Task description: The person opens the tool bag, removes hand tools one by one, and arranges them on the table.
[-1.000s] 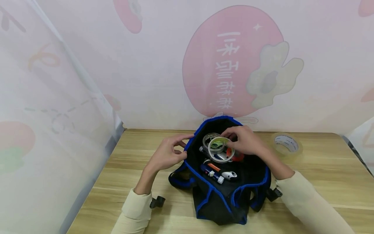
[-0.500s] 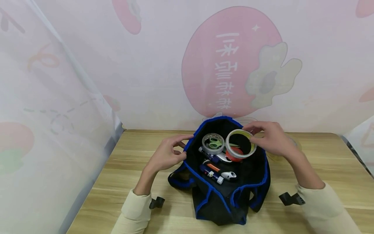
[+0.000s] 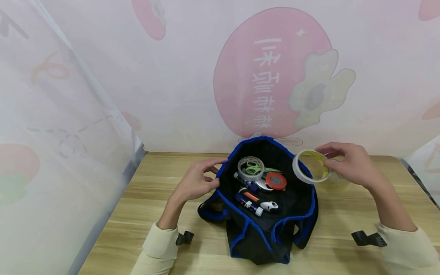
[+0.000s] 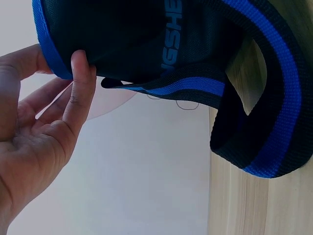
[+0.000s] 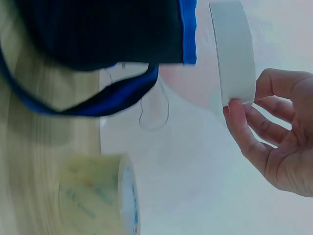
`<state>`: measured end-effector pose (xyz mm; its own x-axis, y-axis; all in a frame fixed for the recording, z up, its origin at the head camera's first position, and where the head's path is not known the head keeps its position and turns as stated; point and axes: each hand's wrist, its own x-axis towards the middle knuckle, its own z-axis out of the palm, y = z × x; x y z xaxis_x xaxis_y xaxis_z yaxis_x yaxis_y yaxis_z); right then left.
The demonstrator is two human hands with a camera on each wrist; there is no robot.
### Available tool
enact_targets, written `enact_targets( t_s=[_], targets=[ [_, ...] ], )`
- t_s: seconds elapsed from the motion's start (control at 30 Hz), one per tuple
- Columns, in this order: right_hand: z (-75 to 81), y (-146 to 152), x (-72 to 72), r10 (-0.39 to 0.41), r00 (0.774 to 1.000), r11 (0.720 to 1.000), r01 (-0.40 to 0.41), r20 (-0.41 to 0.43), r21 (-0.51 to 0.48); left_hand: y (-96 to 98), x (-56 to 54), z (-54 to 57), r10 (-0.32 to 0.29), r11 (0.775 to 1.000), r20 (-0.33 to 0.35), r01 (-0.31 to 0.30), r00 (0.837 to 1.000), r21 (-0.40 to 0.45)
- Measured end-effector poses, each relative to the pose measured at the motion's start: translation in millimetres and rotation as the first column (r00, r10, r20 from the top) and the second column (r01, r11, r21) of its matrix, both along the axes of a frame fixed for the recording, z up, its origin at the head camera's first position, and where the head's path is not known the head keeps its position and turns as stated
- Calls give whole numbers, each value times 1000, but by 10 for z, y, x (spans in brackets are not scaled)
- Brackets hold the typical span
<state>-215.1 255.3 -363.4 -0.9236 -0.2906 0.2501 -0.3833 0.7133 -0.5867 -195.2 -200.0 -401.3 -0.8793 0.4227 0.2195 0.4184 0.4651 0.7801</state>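
Observation:
A black tool bag (image 3: 295,202) with blue trim stands with its mouth wide on the table. My left hand (image 3: 197,179) pinches the bag's left rim between thumb and fingers, as the left wrist view also shows. Just beyond the right rim, my right hand (image 3: 350,164) holds a white tape roll (image 5: 234,54) by its edge, off the table. Inside the bag lie a greyish tape roll (image 3: 252,178), green-handled scissors (image 3: 253,169), a round red item (image 3: 276,181), an orange-and-silver tool (image 3: 251,196) and a blue tube with a white cap (image 3: 248,204).
A wide clear packing tape roll (image 5: 93,196) sits on the wooden table (image 3: 165,168) right of the bag, mostly behind my right hand in the head view. Strap loops (image 4: 279,98) stick out from the bag's sides. A printed cloth (image 3: 178,95) hangs behind the table.
My right hand has lifted the white tape roll from inside the bag and carried it right, past the rim. The red item is now uncovered. My left hand keeps its place.

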Motion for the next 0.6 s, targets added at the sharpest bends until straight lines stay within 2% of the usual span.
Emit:
enact_targets(
  t_s=[0.27,0.47,0.6],
  targets=[
    [-101,369,2,-55,996,998,55,66,0,7,18,15,-3,1000,-7,3,1000,-6],
    [-201,611,-18,-100,981,995,99,165,13,2,19,14,-4,1000,-15,4,1000,-22],
    [-254,767,-36,-138,971,990,135,193,29,1,14,12,-1,1000,-17,1,1000,-27]
  ],
)
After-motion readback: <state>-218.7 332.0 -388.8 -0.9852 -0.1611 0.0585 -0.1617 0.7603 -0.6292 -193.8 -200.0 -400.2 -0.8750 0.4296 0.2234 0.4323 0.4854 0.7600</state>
